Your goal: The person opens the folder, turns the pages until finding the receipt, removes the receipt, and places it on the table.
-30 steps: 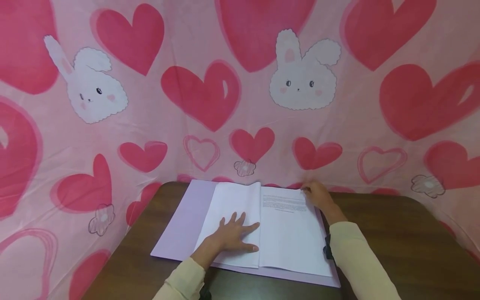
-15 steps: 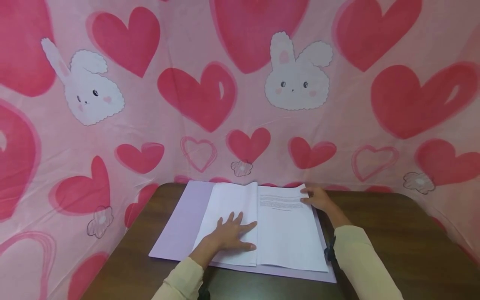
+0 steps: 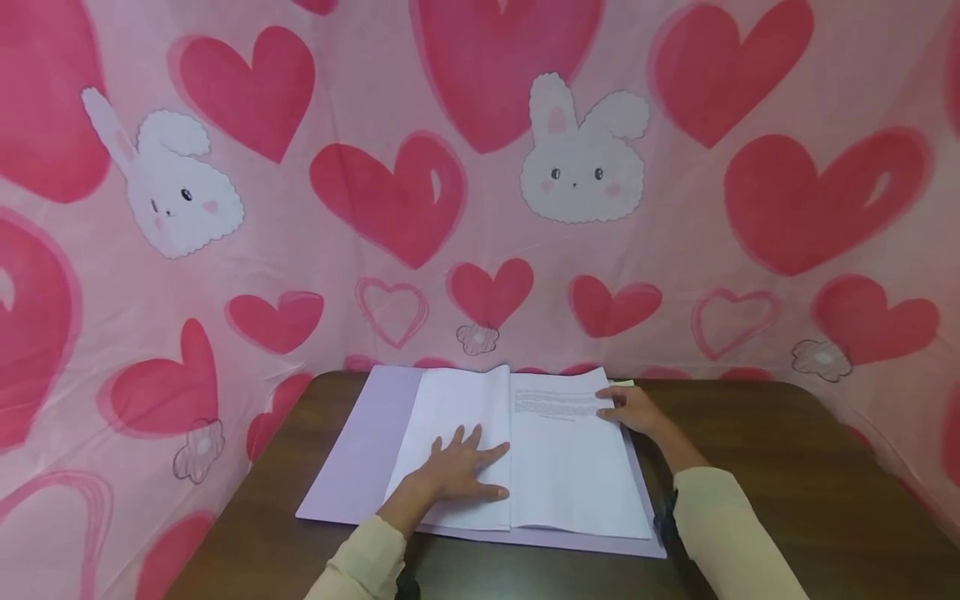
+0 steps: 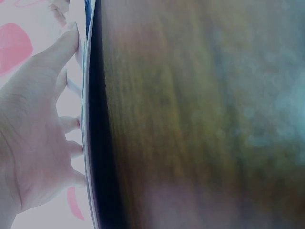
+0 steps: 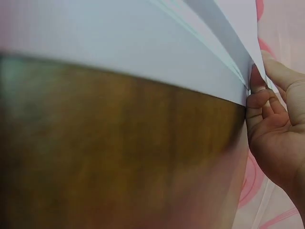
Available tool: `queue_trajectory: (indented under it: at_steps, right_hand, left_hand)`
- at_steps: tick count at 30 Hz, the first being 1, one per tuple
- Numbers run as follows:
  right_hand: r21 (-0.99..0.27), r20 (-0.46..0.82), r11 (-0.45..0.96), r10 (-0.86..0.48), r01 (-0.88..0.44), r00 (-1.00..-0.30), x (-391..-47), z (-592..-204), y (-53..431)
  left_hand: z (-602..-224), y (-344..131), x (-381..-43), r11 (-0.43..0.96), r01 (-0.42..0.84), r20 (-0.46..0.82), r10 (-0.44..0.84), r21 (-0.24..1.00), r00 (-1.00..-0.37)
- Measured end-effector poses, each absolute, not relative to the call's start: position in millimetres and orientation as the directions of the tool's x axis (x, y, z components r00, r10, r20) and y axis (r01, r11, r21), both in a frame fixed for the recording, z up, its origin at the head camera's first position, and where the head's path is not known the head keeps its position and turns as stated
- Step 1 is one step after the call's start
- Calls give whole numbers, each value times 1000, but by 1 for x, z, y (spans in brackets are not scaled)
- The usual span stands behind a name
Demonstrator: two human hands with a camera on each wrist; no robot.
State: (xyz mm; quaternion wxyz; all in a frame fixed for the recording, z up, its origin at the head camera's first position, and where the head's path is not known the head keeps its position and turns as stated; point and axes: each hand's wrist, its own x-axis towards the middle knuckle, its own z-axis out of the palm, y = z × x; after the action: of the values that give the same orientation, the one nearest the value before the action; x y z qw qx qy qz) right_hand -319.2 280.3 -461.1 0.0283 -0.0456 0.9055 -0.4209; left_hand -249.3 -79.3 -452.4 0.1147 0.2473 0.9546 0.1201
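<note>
A lilac folder (image 3: 352,467) lies spread on the table with a stack of white papers in it. The turned-over left page (image 3: 457,396) looks blank, and the right page (image 3: 573,475) carries a few lines of print near its top. My left hand (image 3: 457,477) rests on the left page, fingers spread, thumb by the central fold. At the upper right edge, my right hand (image 3: 636,412) pinches the right page. In the right wrist view, that lifted sheet (image 5: 243,33) runs between thumb and curled fingers, apart from the sheets below.
The dark brown wooden table (image 3: 780,467) extends on both sides of the folder. A pink cloth (image 3: 487,233) with hearts and rabbits hangs behind its far edge. A small yellow-green tab (image 3: 621,383) shows beside the page's top right corner.
My right hand has slid from the page's top corner slightly down its right edge, and the yellow-green tab has come into sight. My left hand stays on the left page.
</note>
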Motion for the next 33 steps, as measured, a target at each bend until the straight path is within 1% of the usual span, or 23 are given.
queue_trajectory:
  at_steps: [7,13,20,33]
  right_hand:
    - [-775,0,626,-131,-83,-991,-311,-463,281]
    - [-777,-15,624,-143,-78,-990,-304,-464,283]
    - [-793,-63,608,-105,-14,-992,-296,-466,282]
    - [-806,-93,592,-114,8,-989,-284,-464,283]
  left_hand:
    - [-451,-79,-248,850,435,-155,492,296,-857]
    - [-451,-78,-247,851,432,-160,491,298,-856]
    - [-453,-77,-247,857,422,-171,482,297,-859]
    - [-453,-76,-247,857,421,-165,481,298,-861]
